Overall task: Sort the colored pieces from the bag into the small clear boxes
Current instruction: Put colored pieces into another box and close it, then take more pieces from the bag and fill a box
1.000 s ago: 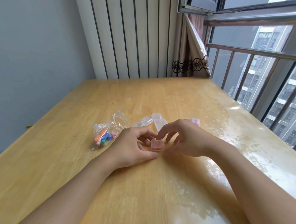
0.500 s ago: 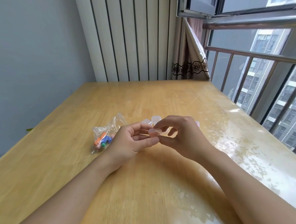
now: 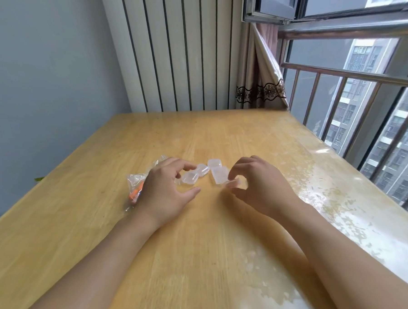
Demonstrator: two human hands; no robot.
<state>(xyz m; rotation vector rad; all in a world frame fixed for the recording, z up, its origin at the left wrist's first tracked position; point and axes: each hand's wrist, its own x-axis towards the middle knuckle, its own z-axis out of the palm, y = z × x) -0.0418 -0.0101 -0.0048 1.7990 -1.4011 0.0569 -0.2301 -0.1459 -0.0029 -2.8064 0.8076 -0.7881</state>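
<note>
One camera here, riding on the person's head, tipped forward and down over the wooden table (image 3: 203, 249). It sits close: both forearms run in from the bottom edge, the left hand (image 3: 163, 192) and right hand (image 3: 259, 187) near mid-frame. The wide lens also takes in the ribbed wall panel (image 3: 181, 49) ahead and the window railing (image 3: 359, 80) on the right.

- The scene is lit brightly by daylight from the window (image 3: 359, 80) on the right.
- Strong glare is seen on the table (image 3: 343, 218) there.
- Straight lines are bent near the edges.
- Slight blur is noticed.
</note>
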